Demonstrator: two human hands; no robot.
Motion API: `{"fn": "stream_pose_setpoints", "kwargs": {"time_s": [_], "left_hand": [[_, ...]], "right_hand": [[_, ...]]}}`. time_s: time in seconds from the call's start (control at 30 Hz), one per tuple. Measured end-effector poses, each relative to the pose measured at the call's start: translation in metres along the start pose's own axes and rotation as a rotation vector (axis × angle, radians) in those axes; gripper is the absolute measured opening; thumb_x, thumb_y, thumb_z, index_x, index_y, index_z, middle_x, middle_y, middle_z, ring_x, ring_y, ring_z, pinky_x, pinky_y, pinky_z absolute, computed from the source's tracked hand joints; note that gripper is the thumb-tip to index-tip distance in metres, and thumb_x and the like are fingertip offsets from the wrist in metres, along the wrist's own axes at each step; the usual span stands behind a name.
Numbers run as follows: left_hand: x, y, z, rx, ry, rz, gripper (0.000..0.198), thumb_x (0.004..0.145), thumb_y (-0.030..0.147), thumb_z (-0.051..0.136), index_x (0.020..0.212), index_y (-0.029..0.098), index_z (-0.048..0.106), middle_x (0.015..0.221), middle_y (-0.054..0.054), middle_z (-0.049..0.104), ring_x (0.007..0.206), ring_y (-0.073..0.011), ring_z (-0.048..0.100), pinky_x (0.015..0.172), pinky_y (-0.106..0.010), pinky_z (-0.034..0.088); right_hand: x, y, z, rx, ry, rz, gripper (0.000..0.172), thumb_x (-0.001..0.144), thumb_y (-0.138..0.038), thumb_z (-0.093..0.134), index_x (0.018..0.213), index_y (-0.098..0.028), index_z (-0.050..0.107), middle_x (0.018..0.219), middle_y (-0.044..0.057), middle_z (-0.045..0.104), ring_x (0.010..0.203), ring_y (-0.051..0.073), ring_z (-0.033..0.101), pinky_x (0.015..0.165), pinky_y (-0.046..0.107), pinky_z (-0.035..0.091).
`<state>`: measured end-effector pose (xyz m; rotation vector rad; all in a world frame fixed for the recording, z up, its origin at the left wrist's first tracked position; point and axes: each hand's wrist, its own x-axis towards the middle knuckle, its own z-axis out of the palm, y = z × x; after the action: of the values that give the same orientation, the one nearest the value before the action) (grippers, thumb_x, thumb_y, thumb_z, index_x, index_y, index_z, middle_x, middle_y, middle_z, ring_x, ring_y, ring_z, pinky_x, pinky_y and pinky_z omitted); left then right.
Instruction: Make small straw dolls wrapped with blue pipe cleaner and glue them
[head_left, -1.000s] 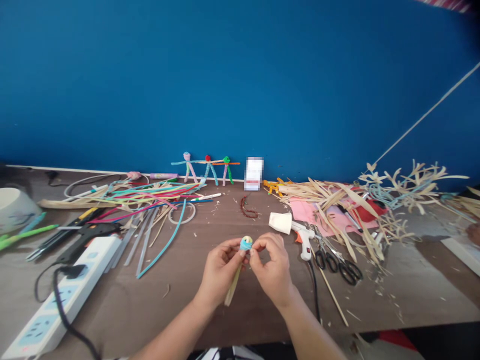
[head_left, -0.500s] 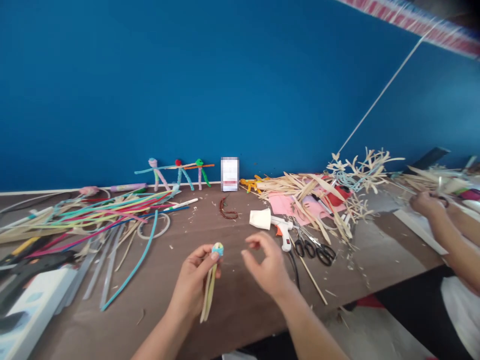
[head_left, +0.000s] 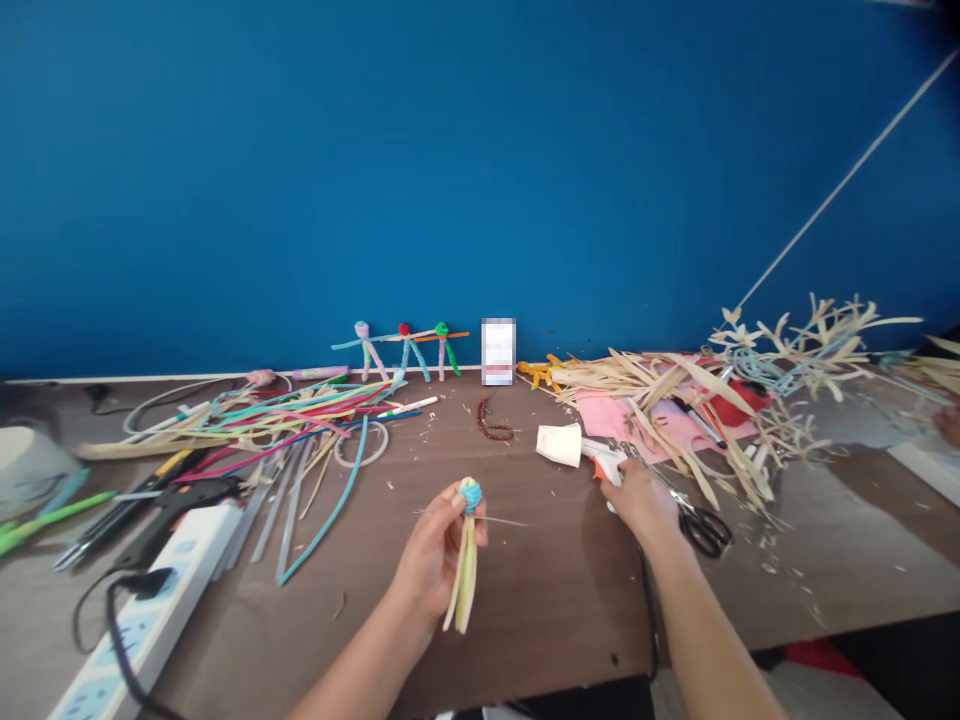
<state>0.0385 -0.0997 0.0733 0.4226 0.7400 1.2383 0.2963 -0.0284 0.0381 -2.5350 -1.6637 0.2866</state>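
Between thumb and fingers, my left hand [head_left: 439, 545] pinches a small craft figure [head_left: 466, 560] upright. Its round top is wrapped in light blue, and pale husk-like strips hang below. A thin pale strand crosses sideways behind it. To the right, my right hand [head_left: 643, 500] is closed around the grip of a white hot glue gun [head_left: 611, 465] with an orange trigger. The gun lies on the table, its nozzle end inside a white paper cup [head_left: 559, 445] on its side. Black-handled scissors [head_left: 705, 530] rest just right of that hand, partly hidden by it.
Pipe cleaners [head_left: 255, 415], clear glue sticks [head_left: 281, 510], a black glue gun [head_left: 176, 505] and a power strip [head_left: 150, 620] lie left. Small pipe-cleaner figures [head_left: 405, 350] lean on the wall beside a white card [head_left: 499, 350]. Dried husks [head_left: 637, 385] cover pink paper [head_left: 615, 420] at right.
My right hand has moved from open air onto the white glue gun's grip and closed there. The left still holds the craft figure. The view has turned left.
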Motion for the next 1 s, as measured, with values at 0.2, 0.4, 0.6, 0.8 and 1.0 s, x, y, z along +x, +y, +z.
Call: {"fn": "stream_pose_setpoints", "kwargs": {"time_s": [0.2, 0.4, 0.6, 0.8, 1.0], "left_hand": [[-0.002, 0.006, -0.004, 0.006, -0.027, -0.031, 0.019, 0.065, 0.026, 0.062, 0.076, 0.017, 0.049, 0.062, 0.005, 0.051, 0.038, -0.0011, 0.037, 0.041, -0.015, 0.033], [0.000, 0.006, -0.007, -0.009, -0.077, -0.047, 0.017, 0.068, 0.024, 0.061, 0.069, 0.015, 0.046, 0.058, 0.006, 0.044, 0.037, 0.0011, 0.030, 0.035, -0.011, 0.025], [0.002, 0.006, -0.006, -0.022, -0.017, -0.043, 0.024, 0.061, 0.026, 0.066, 0.071, 0.016, 0.047, 0.057, 0.006, 0.045, 0.036, 0.0018, 0.028, 0.034, -0.009, 0.024], [0.005, 0.008, -0.006, 0.017, -0.022, -0.014, 0.026, 0.061, 0.028, 0.067, 0.074, 0.016, 0.048, 0.058, 0.005, 0.050, 0.036, 0.0006, 0.029, 0.035, -0.011, 0.024], [0.003, 0.003, 0.001, 0.237, -0.006, 0.078, 0.028, 0.063, 0.027, 0.067, 0.082, 0.016, 0.050, 0.064, 0.000, 0.058, 0.040, -0.0017, 0.034, 0.038, -0.014, 0.025]], "right_hand": [[0.003, 0.014, -0.013, 0.077, 0.055, 0.046, 0.042, 0.067, -0.039, 0.051, 0.101, -0.014, 0.054, 0.088, 0.012, 0.063, 0.083, 0.026, 0.059, 0.068, 0.032, 0.041], [-0.004, 0.032, -0.017, 0.263, 0.212, 0.101, 0.043, 0.066, -0.034, 0.049, 0.103, -0.012, 0.056, 0.089, 0.012, 0.063, 0.084, 0.025, 0.058, 0.071, 0.031, 0.041], [-0.012, 0.039, -0.003, 0.925, 0.253, 0.143, 0.041, 0.061, -0.037, 0.054, 0.092, -0.011, 0.059, 0.064, 0.003, 0.059, 0.051, 0.016, 0.052, 0.049, 0.028, 0.041], [-0.050, -0.004, -0.018, 1.615, -0.143, -0.052, 0.025, 0.056, -0.027, 0.058, 0.077, -0.018, 0.050, 0.064, -0.001, 0.053, 0.044, 0.010, 0.048, 0.042, 0.025, 0.040], [-0.095, -0.067, -0.027, 1.673, -0.486, -0.257, 0.024, 0.060, -0.019, 0.061, 0.077, -0.020, 0.043, 0.061, -0.008, 0.047, 0.037, 0.004, 0.040, 0.039, 0.020, 0.037]]}}
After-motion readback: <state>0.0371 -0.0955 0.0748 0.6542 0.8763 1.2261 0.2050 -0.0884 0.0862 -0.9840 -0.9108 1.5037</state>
